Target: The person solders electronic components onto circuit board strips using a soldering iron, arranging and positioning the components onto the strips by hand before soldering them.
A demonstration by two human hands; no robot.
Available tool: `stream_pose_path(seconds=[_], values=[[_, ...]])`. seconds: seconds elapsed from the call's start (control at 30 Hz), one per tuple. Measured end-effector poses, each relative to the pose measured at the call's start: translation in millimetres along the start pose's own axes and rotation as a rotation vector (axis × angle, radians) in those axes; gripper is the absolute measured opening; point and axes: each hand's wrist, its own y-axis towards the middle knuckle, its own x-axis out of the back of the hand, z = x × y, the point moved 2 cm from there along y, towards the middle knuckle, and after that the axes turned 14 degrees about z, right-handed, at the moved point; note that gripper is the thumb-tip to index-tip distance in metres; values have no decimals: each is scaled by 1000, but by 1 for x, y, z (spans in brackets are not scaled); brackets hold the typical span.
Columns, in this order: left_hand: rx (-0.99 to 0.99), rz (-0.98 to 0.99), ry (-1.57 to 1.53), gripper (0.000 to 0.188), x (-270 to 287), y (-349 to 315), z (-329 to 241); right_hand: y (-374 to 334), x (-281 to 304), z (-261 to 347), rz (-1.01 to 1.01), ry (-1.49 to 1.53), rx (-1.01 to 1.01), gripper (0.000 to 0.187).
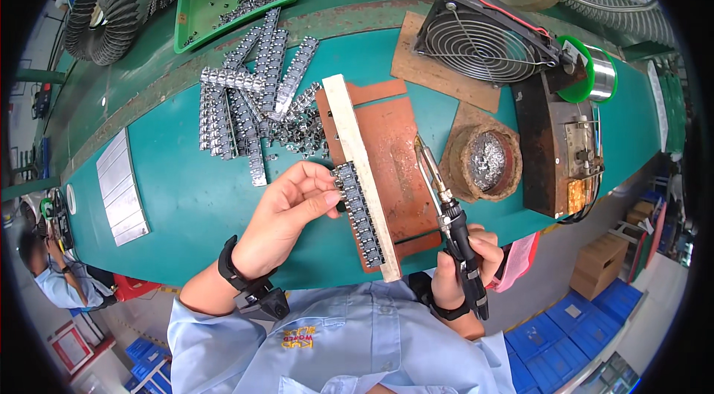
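Observation:
My left hand [279,212] pinches at the left edge of a circuit board strip [361,219], near its far end. Whatever lies between thumb and fingers is too small or hidden to tell. The strip rests along a pale straight bar [363,171] on a reddish-brown board [394,141]. In my right hand [476,264] is a soldering iron [460,238] with a black handle. Its tip points away from me over the right edge of the brown board, apart from the strip. Loose small metal parts [301,135] lie beyond my left hand.
Several metal-covered strips [236,115] are heaped at far left, before a green tray [181,26] of small parts. A slotted metal plate [121,186] lies left. On the right stand a round pot [513,171] with solder bits, a fan [483,44] and a solder wire spool [601,74].

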Motion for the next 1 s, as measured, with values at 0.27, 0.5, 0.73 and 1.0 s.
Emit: stream_pose_path(seconds=[0.27,0.5,0.73,1.0], values=[[-11,11,11,13,0,1,-2,5,4,1,16,40,62,45],[5,8,-29,13,3,1,-1,6,10,4,75,189,21,45],[22,22,-33,13,4,0,-2,8,12,21,252,253,33,39],[10,24,-47,14,6,0,0,16,11,24,367,253,50,45]])
